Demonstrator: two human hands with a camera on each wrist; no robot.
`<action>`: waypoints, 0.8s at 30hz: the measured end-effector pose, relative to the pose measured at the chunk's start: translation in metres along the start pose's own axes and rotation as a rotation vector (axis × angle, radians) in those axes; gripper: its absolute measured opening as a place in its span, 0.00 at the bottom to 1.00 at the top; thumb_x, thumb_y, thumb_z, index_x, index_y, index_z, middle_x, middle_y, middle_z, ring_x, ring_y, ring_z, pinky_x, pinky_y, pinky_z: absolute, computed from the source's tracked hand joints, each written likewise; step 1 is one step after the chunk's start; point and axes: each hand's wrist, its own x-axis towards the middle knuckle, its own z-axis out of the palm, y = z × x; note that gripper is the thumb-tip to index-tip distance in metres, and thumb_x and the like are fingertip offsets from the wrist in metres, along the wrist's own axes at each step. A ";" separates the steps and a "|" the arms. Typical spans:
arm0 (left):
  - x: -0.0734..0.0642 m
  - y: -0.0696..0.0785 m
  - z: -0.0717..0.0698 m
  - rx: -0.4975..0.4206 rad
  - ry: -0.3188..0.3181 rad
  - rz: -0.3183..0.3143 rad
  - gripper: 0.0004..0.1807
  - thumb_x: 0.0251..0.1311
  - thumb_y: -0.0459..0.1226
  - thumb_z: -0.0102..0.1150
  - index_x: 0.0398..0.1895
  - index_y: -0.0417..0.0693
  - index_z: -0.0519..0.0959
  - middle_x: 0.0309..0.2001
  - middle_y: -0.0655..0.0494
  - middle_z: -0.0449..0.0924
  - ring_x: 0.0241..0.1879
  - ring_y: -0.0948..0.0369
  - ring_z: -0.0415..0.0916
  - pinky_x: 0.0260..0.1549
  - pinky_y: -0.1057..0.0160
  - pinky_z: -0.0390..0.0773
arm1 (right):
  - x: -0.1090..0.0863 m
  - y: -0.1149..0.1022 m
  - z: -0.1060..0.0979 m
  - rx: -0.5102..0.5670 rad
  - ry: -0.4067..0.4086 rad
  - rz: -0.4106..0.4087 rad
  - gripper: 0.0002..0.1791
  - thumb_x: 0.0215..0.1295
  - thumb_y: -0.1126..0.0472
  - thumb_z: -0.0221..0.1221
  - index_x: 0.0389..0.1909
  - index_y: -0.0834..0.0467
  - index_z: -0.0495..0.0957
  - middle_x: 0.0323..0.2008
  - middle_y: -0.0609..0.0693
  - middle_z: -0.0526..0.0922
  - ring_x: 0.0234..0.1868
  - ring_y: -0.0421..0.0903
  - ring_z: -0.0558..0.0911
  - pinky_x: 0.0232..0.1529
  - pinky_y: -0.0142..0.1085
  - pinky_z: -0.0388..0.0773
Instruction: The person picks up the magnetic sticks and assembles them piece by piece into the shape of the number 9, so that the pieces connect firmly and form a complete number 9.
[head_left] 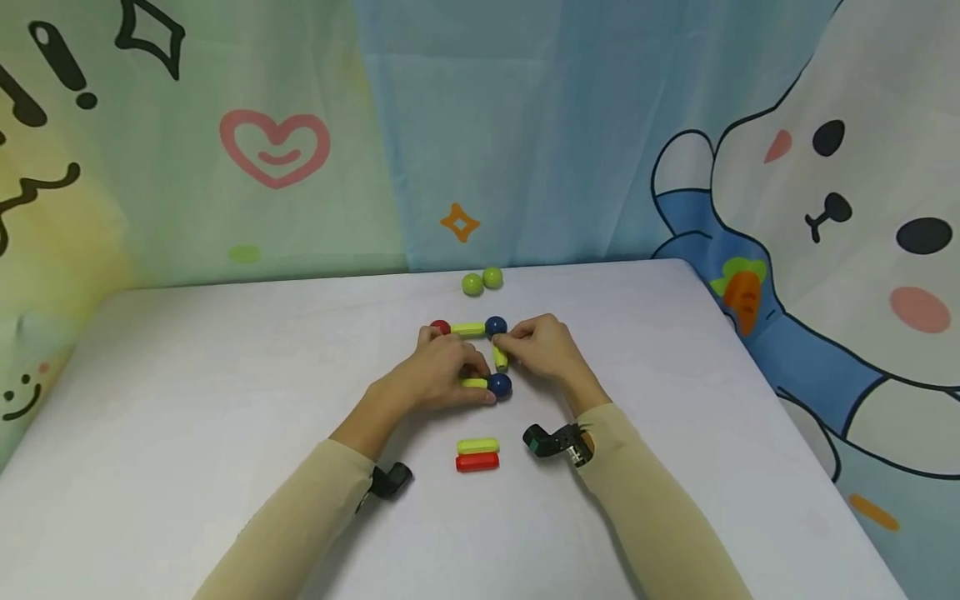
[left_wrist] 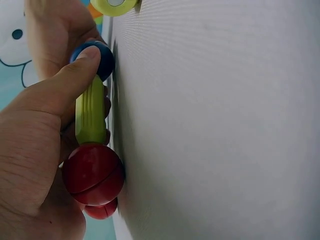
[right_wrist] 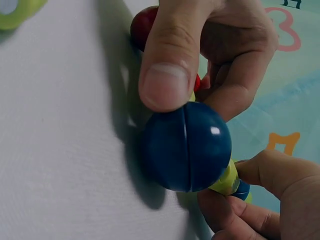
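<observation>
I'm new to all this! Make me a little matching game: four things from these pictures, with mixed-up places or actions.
1. Green balls
2. Loose red rod
3. Left hand
4. Right hand

A. Holds the near rod, between a red ball and a blue one
B. Beside a loose yellow-green rod
C. Pinches the side rod
D. Near the table's far edge

Pairs: 1-D, 2-B, 3-A, 4-C

2 blue balls [head_left: 499, 385], yellow-green rods [head_left: 500, 359]
</observation>
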 end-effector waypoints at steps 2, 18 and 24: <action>0.001 0.000 -0.001 0.001 0.002 0.004 0.15 0.56 0.57 0.74 0.39 0.61 0.89 0.34 0.73 0.84 0.42 0.70 0.76 0.56 0.45 0.57 | -0.001 0.000 0.000 0.008 0.007 0.004 0.19 0.65 0.45 0.64 0.34 0.58 0.90 0.29 0.49 0.85 0.34 0.46 0.78 0.37 0.36 0.71; 0.001 -0.002 0.000 -0.018 0.012 0.001 0.15 0.56 0.57 0.73 0.36 0.60 0.89 0.33 0.74 0.84 0.40 0.70 0.76 0.51 0.48 0.58 | -0.008 -0.002 0.003 0.031 0.009 0.007 0.19 0.65 0.45 0.65 0.37 0.59 0.89 0.28 0.49 0.87 0.35 0.46 0.81 0.38 0.36 0.73; 0.000 -0.001 0.001 -0.015 0.016 -0.005 0.14 0.57 0.57 0.73 0.36 0.60 0.89 0.32 0.74 0.84 0.41 0.70 0.76 0.53 0.47 0.58 | -0.005 -0.001 0.003 0.012 -0.010 0.020 0.19 0.65 0.45 0.64 0.35 0.57 0.90 0.32 0.50 0.87 0.37 0.46 0.80 0.40 0.36 0.72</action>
